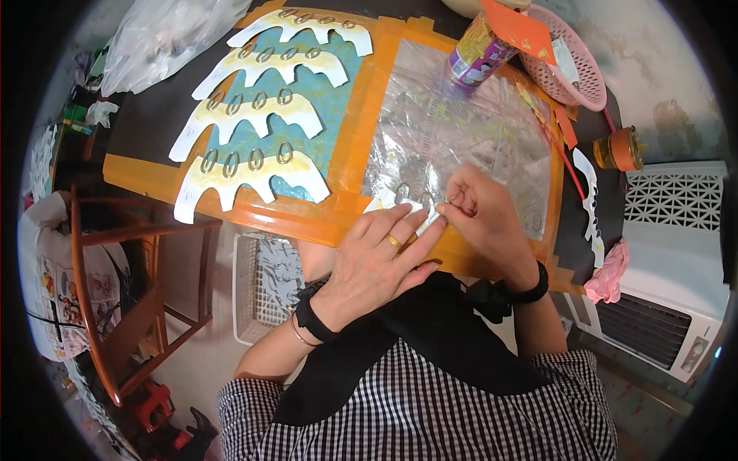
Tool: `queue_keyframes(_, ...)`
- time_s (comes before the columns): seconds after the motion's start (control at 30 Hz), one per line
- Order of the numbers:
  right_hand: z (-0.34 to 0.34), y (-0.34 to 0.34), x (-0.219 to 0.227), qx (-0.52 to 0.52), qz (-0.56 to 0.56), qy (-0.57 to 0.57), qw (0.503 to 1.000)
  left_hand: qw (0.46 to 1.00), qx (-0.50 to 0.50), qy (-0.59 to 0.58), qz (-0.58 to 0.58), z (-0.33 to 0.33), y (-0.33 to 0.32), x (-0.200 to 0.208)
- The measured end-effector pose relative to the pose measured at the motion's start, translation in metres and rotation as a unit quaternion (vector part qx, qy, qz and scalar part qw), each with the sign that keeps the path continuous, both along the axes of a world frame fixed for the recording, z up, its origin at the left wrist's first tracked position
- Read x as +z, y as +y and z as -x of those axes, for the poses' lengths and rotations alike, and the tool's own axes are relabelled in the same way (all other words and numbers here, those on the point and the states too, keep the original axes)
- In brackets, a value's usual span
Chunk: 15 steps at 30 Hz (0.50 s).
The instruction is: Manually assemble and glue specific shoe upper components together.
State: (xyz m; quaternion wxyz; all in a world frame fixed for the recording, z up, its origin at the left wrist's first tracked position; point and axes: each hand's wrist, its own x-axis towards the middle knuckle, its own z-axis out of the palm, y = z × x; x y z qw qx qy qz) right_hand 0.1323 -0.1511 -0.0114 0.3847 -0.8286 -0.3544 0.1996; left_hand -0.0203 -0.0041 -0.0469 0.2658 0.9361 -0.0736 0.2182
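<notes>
left hand [377, 250]: reaching up from lower left, palm down, fingers stretched, laid over the white piece [387, 200]. not clenched; can't tell if the thumb grips anything. right hand [484, 215]: in from lower right, wrist bent inward, fingers curled, thumb and forefinger pinched at the piece's right end.

piece sits at the near edge of the clear plastic sheet [477, 134], mostly hidden by the left fingers; wire-like loops [403, 192] stick up from it.

around: four scalloped white-yellow pieces [254, 178] in a column at left, over a blue sheet [332, 150]. cup [478, 55] with orange card [523, 32] on top stands at the sheet's far side, pink basket [593, 75] just beside. right edge: scalloped white strip [590, 209], pink cloth [609, 273]. hands' nearby space otherwise flanked by orange tape [356, 127].
</notes>
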Motion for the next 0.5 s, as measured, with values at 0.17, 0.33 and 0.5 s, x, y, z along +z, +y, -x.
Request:
queue_keyframes(0.17,0.005,0.005,0.005,0.011,-0.009,0.011,1.0,1.0,0.009,0.004,-0.009,0.0,0.0,-0.008)
queue_keyframes(0.33,0.024,0.006,0.006,-0.01,-0.005,-0.122,0.992,1.0,0.002,-0.011,-0.025,0.0,-0.001,-0.008)
queue_keyframes(0.5,0.029,0.003,-0.004,-0.008,-0.036,-0.164,0.986,1.0,0.012,-0.011,-0.002,0.003,-0.002,-0.009)
